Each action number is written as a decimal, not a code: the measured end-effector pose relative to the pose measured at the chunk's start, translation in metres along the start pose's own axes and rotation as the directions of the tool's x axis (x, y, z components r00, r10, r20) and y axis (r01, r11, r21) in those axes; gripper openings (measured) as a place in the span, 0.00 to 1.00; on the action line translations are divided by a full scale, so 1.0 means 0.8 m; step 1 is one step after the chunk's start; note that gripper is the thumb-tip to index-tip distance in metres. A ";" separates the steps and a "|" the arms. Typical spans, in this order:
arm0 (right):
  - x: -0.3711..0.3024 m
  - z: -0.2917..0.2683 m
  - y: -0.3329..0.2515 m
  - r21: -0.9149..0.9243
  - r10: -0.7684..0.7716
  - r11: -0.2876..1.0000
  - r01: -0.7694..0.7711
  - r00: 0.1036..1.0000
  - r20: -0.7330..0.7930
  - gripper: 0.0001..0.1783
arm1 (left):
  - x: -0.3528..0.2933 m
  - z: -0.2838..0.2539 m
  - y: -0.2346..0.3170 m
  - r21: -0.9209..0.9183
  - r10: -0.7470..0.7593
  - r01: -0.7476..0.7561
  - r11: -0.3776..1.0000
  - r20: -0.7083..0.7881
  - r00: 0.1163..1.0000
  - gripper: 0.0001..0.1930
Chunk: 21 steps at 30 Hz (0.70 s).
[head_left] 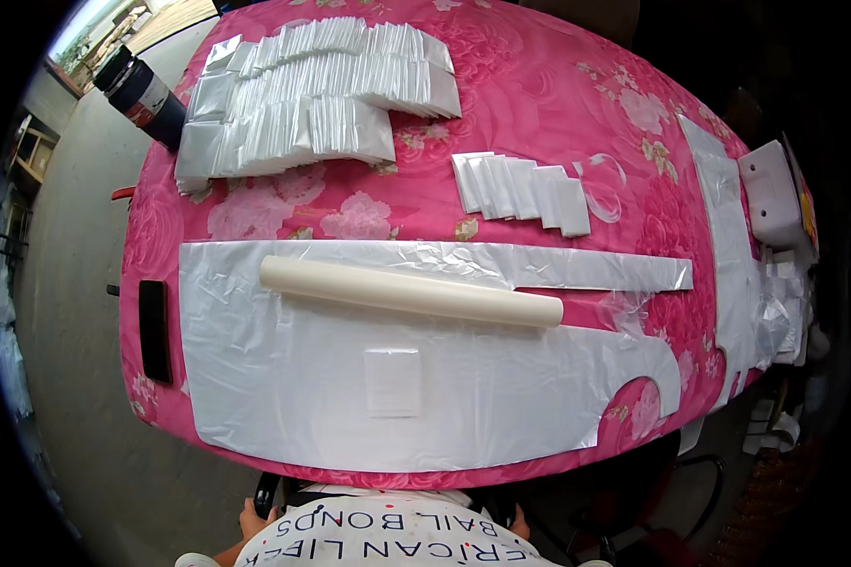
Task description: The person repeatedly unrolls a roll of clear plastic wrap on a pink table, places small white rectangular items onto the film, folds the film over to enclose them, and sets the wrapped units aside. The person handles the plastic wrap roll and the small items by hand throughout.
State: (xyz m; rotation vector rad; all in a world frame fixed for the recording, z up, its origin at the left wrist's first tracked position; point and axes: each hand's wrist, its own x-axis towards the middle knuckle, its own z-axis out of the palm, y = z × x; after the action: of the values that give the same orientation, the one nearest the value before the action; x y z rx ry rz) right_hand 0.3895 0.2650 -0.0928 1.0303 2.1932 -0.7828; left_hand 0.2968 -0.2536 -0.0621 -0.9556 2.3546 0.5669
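Low in the view, at my left side, my left hand is closed round a black chair armrest. Only a sliver of my right hand shows beside my shirt, by another dark armrest; its fingers are mostly hidden. Before me on the table lies a thin white plastic apron, spread flat, with a curved cutout and a long strip at its right end. Across its upper part rests a cream-coloured tube, slightly slanted. A small folded plastic square sits on the apron's middle. Neither hand touches these.
Rows of folded plastic squares fill the far left, with several more fanned out at centre. A dark bottle and a black phone line the left edge. Further plastic sheets and a white box occupy the right.
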 end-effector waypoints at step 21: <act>0.042 -0.048 -0.137 -0.009 0.111 0.994 -0.113 0.984 -0.139 0.32 | 0.067 -0.023 0.116 -0.104 0.244 -0.264 0.959 -0.170 0.955 0.18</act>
State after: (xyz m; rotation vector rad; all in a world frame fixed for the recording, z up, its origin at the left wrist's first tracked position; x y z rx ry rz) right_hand 0.2734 0.2499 -0.0634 1.2215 2.2303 -0.6588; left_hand 0.1908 -0.2297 -0.0644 -0.7781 2.6315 0.7735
